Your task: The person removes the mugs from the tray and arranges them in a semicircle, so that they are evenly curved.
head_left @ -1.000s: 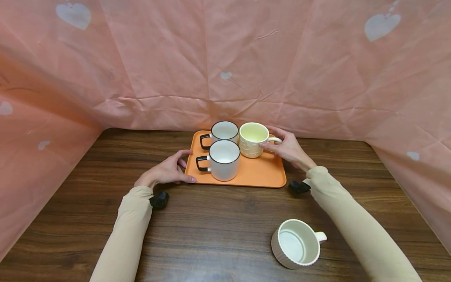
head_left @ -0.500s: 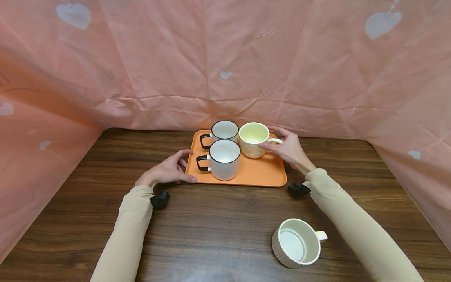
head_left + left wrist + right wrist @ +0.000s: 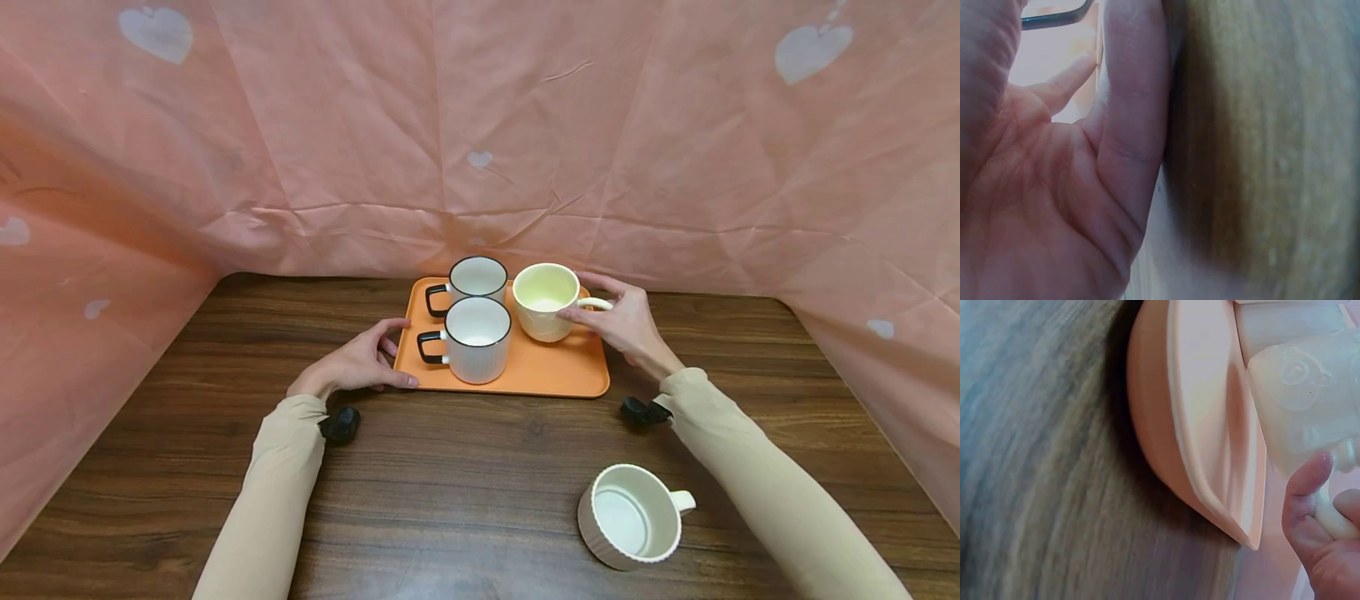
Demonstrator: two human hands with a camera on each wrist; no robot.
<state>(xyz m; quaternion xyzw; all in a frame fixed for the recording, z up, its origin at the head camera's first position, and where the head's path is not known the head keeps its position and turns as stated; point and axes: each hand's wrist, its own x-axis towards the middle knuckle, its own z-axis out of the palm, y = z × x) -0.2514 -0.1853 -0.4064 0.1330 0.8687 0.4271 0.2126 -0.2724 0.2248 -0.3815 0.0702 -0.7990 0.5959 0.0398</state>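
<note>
On an orange tray (image 3: 555, 373), a pale yellow mug (image 3: 544, 323) with a raised pattern is held upright by my right hand (image 3: 626, 321). The thumb lies against its wall at the handle, and the other fingers reach round behind; the right wrist view shows the mug (image 3: 1300, 406) close over the tray. My left hand (image 3: 352, 358) grips the tray's left end, thumb at the front corner and a finger on the side rim. To the yellow mug's left stand two white mugs, one in front (image 3: 480, 354) and one behind (image 3: 480, 277), both black-rimmed with black handles pointing left.
A ribbed cream mug (image 3: 592, 529), its handle to the right, stands on the dark wooden table (image 3: 450, 467) near the front, beside my right sleeve. Pink cloth (image 3: 480, 108) with white hearts encloses the back and sides, close behind the tray.
My right hand and the yellow mug have shifted slightly right and toward me, widening the gap to the white mugs. The left hand and tray stay put.
</note>
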